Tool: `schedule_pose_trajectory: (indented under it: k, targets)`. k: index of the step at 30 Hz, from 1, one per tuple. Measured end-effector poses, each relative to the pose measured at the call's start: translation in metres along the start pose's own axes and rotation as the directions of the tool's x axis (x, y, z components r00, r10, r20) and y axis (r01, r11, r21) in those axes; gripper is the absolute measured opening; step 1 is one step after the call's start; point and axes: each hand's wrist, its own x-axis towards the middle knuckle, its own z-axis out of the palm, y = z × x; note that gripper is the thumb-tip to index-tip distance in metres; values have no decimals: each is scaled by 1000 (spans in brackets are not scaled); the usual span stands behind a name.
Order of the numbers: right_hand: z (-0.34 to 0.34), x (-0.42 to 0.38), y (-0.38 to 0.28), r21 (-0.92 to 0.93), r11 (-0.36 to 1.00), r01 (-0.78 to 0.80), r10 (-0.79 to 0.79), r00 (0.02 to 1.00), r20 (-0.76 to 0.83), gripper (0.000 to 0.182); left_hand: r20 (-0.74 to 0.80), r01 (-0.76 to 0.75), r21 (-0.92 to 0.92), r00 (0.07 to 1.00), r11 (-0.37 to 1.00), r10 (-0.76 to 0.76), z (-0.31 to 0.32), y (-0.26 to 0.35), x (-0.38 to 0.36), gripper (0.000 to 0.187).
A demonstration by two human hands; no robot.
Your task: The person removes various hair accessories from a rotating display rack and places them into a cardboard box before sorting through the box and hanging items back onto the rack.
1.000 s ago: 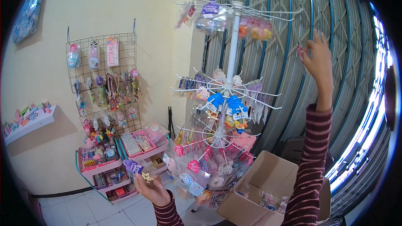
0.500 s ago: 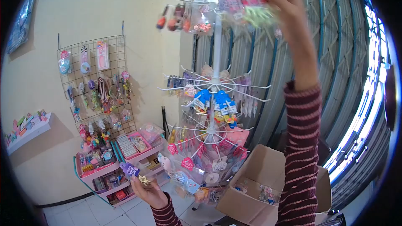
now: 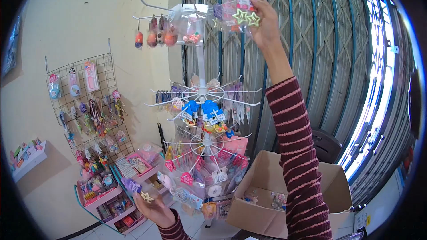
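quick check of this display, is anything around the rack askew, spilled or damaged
Nothing looks clearly spilled or damaged. The display rack stands roughly upright. The wire grid and wall shelf slant, though camera tilt or lens distortion could explain that. Loose packets lie inside the cardboard box.

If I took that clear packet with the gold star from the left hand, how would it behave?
The clear plastic packet with a purple card and gold star-shaped piece is probably light, since it looks small in the left hand. Its thin, see-through film may well flex and feel slippery. The star's solid-looking outline suggests it would stay fairly stiff.
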Motion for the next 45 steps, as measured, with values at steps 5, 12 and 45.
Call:
schedule_pose_trajectory:
  k: [5,12,45]
  targets:
    - [0,-1,1,111,994,-21,19,1000,20,14,32,-408,225,910,885,412,72,16,17,27]
    - [4,-3,-2,143,990,-21,18,1000,22,16,659,-732,-3,511,681,552,217,75,69,22]
    - [13,1,81,-466,882,-67,-63,964,-258,18,921,-555,10,329,832,209,384,-10,84,27]
